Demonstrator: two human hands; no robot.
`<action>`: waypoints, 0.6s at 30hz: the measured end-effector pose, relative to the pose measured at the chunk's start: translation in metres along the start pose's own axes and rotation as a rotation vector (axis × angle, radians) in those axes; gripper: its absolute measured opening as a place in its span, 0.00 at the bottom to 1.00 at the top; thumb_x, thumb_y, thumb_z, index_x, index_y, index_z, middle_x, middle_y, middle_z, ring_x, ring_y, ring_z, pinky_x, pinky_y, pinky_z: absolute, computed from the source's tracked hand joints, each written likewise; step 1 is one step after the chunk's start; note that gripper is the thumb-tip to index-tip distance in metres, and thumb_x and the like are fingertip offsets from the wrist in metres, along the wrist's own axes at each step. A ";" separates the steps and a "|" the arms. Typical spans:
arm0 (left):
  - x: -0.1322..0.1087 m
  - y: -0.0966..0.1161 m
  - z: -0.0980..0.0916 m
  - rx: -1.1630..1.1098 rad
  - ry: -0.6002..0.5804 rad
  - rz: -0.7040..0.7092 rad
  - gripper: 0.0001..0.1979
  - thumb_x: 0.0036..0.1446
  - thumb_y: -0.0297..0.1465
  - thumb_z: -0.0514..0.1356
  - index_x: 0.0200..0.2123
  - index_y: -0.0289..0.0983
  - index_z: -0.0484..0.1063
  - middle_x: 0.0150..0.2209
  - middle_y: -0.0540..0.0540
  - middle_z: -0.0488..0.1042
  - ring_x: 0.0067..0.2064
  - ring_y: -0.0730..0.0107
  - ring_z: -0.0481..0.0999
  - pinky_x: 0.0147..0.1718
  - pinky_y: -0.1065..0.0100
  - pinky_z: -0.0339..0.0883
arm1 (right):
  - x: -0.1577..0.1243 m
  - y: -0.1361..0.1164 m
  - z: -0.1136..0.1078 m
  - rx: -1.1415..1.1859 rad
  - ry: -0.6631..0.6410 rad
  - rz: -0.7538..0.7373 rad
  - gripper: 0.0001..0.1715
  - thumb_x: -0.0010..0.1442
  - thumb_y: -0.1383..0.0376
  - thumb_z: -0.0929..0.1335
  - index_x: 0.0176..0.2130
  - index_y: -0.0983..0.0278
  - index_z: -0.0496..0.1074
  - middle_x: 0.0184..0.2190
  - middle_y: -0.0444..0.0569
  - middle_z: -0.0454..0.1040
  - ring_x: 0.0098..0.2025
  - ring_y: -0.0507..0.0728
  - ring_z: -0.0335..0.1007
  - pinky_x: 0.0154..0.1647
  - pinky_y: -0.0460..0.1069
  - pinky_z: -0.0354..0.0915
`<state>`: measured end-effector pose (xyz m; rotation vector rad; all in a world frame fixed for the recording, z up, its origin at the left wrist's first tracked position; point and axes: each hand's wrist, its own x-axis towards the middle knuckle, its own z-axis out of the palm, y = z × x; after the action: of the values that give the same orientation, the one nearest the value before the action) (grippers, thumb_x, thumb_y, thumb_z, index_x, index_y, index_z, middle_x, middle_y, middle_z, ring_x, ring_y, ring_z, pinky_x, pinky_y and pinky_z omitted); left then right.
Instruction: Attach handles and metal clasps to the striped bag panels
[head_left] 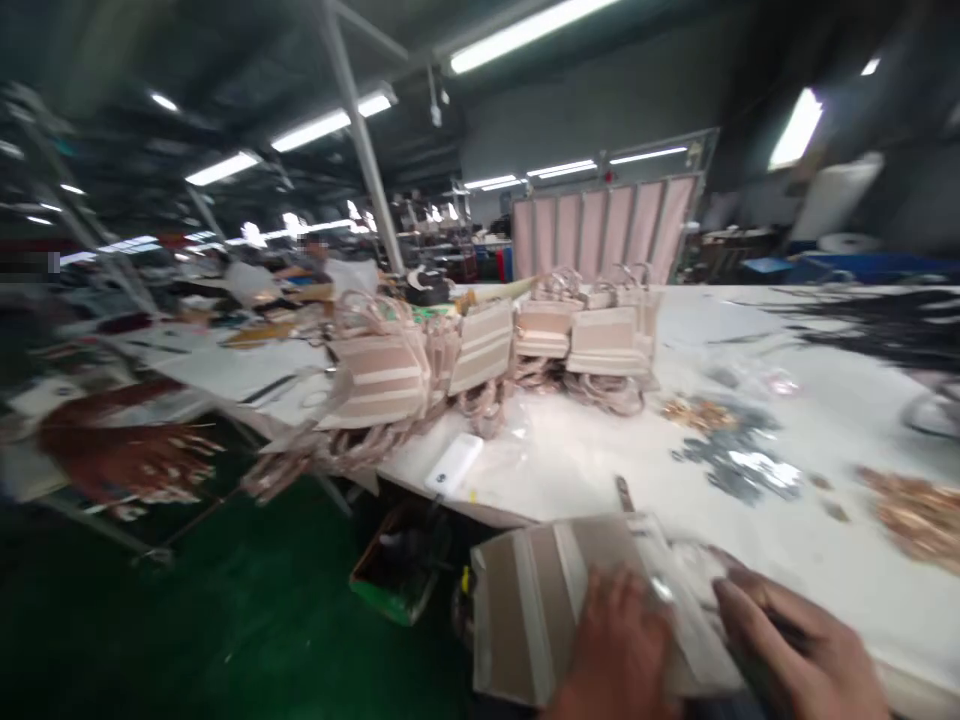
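Beige striped piece [521, 620] sits at five o'clock by the tabletop [577, 455]'s edge. Left hand [622, 630] lies across it; right hand [802, 640] bends its fingers at its three-o'clock side. Blur hides whether either grips. Best keep it flat and steady while fingering that edge. Count: one such piece at the hands, one white slab [454, 464], two gold-coloured heaps [919, 515], one grey heap [739, 455].

Panel [521, 610] under the left hand [626, 635], behind it phone [454, 464] and bundles [382, 375] on table [577, 450].
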<state>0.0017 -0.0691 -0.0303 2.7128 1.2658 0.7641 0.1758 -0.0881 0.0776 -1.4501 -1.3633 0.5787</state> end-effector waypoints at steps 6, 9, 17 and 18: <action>0.023 -0.012 -0.048 -0.143 -0.004 0.008 0.23 0.58 0.25 0.63 0.56 0.42 0.75 0.58 0.42 0.76 0.62 0.49 0.72 0.66 0.41 0.65 | -0.025 0.041 -0.018 0.099 -0.066 0.430 0.37 0.63 0.35 0.69 0.24 0.62 0.65 0.16 0.41 0.60 0.21 0.52 0.56 0.23 0.47 0.53; 0.029 -0.007 -0.055 -0.167 0.077 0.071 0.23 0.58 0.20 0.60 0.55 0.41 0.76 0.53 0.42 0.78 0.55 0.54 0.76 0.58 0.49 0.74 | -0.044 0.058 -0.010 0.276 -0.116 0.520 0.37 0.63 0.33 0.67 0.35 0.65 0.73 0.17 0.39 0.61 0.20 0.51 0.56 0.22 0.46 0.53; 0.008 0.003 -0.098 -0.165 0.444 0.081 0.15 0.64 0.23 0.61 0.53 0.40 0.74 0.46 0.43 0.77 0.48 0.61 0.79 0.47 0.60 0.77 | -0.019 -0.030 0.025 0.561 -0.215 0.099 0.31 0.58 0.43 0.77 0.49 0.62 0.78 0.46 0.51 0.76 0.50 0.62 0.72 0.53 0.53 0.70; 0.006 0.004 -0.103 -0.166 0.499 0.071 0.14 0.65 0.23 0.61 0.52 0.40 0.74 0.46 0.43 0.77 0.48 0.61 0.79 0.47 0.61 0.77 | -0.015 -0.042 0.028 0.548 -0.239 0.062 0.28 0.59 0.44 0.77 0.47 0.63 0.79 0.46 0.51 0.76 0.50 0.62 0.72 0.52 0.52 0.69</action>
<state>-0.0388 -0.0839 0.0632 2.5284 1.1109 1.5504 0.1293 -0.0990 0.0998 -0.9988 -1.2115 1.0979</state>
